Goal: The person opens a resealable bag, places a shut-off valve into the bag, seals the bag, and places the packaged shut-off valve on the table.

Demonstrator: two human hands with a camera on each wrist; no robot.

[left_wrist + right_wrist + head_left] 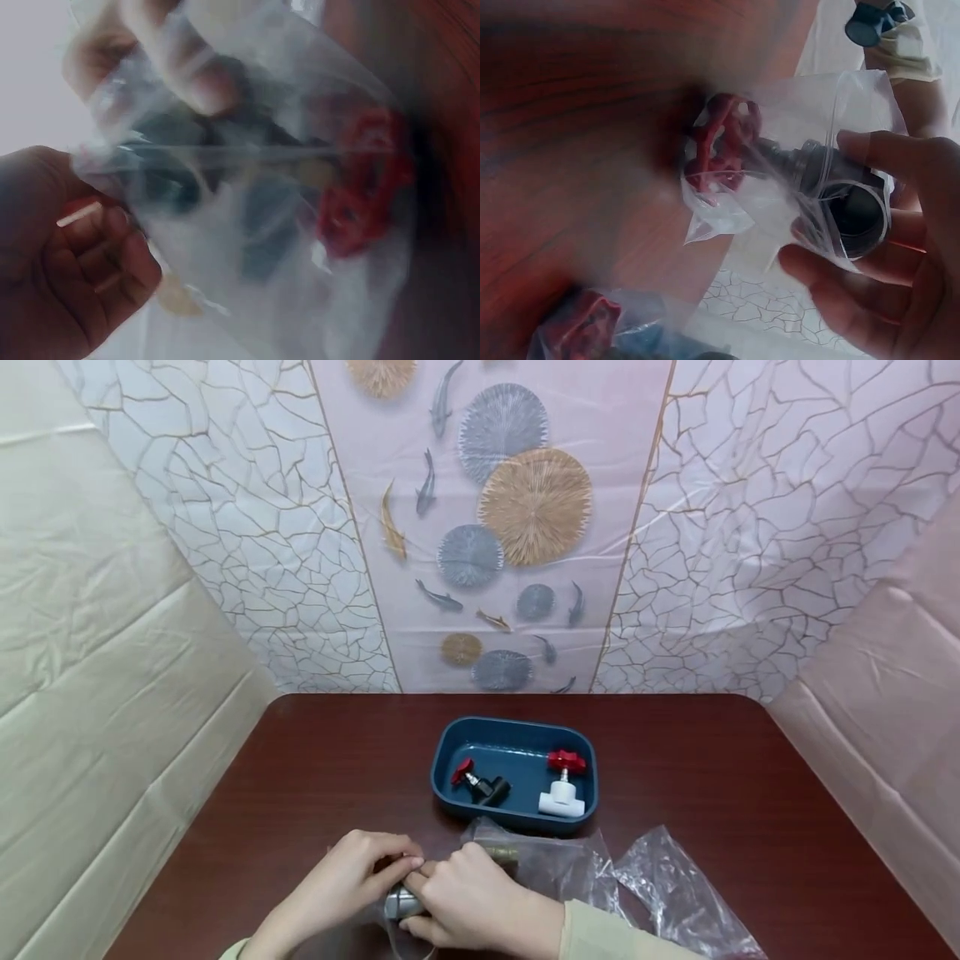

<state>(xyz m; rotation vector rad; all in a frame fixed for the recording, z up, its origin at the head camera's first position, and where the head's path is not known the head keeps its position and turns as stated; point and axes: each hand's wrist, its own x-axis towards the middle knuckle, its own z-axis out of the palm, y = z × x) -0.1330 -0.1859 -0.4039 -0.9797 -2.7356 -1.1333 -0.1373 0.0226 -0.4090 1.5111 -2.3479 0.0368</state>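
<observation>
A grey metal valve (825,172) with a red handwheel (724,142) lies inside a clear plastic bag (862,105). My right hand (476,902) grips the valve's body through the plastic, thumb on one side and fingers on the other. My left hand (356,881) is close beside it, pinching the bag's edge between thumb and fingers. The left wrist view is blurred, but the left hand (82,255) and the red handwheel (364,187) show through or beside the film. In the head view, the hands hide most of the grey valve (402,903).
Behind the hands stands a blue tray (517,731) with a black valve (491,789) and a white valve (562,797), both red-handled. Right of the hands lies a bag with a brass-coloured piece (502,853). A crumpled clear bag (682,893) is farther right on the dark red table (337,760).
</observation>
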